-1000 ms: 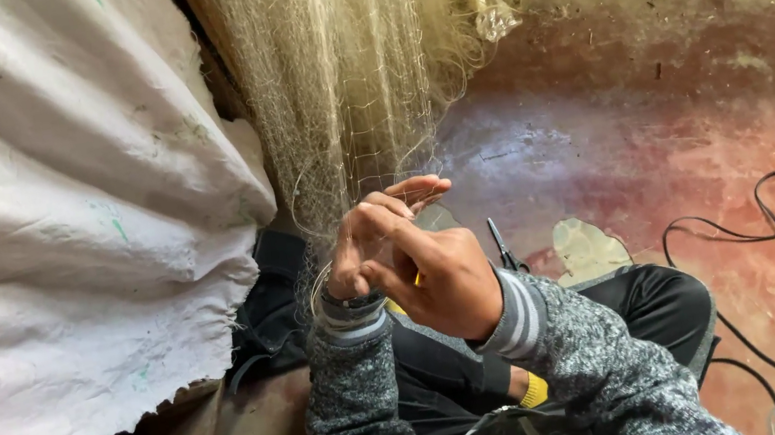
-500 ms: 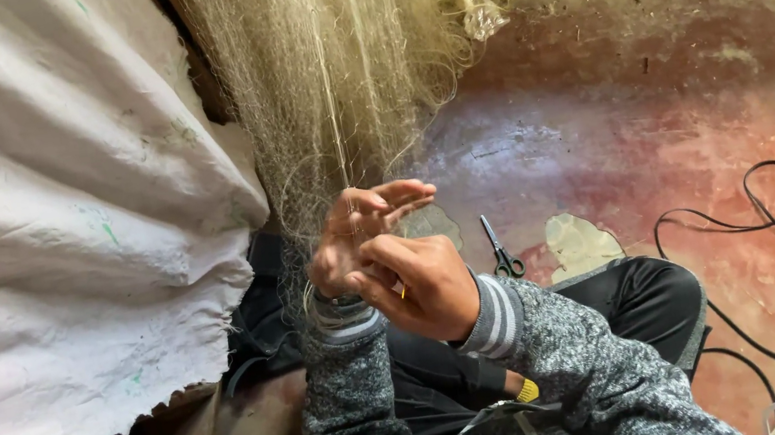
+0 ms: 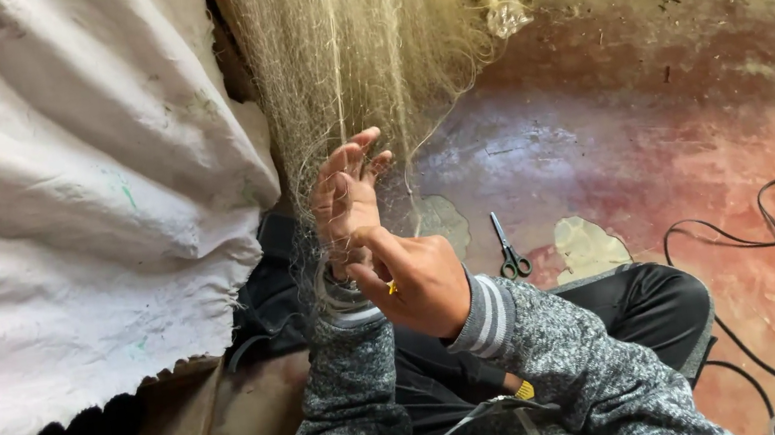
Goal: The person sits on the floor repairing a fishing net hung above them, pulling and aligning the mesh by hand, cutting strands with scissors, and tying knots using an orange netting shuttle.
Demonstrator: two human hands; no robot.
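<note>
Compared with the view half a second earlier, the left hand [image 3: 349, 198] now stands more upright with its fingers spread open inside the hanging fishing net [image 3: 355, 60], strands draped over it but nothing pinched, while the right hand [image 3: 421, 278] sits lower, curled shut around a small yellow tool [image 3: 392, 288] just below the left palm. The net is a fine, pale, translucent mesh falling in a gathered curtain from above to the wrists, beside a coarse white woven sack cloth [image 3: 73, 211]. Dark-handled scissors [image 3: 510, 249] and looping black cables [image 3: 765, 245] lie on the worn, reddish, mottled floor [image 3: 699, 133].
</note>
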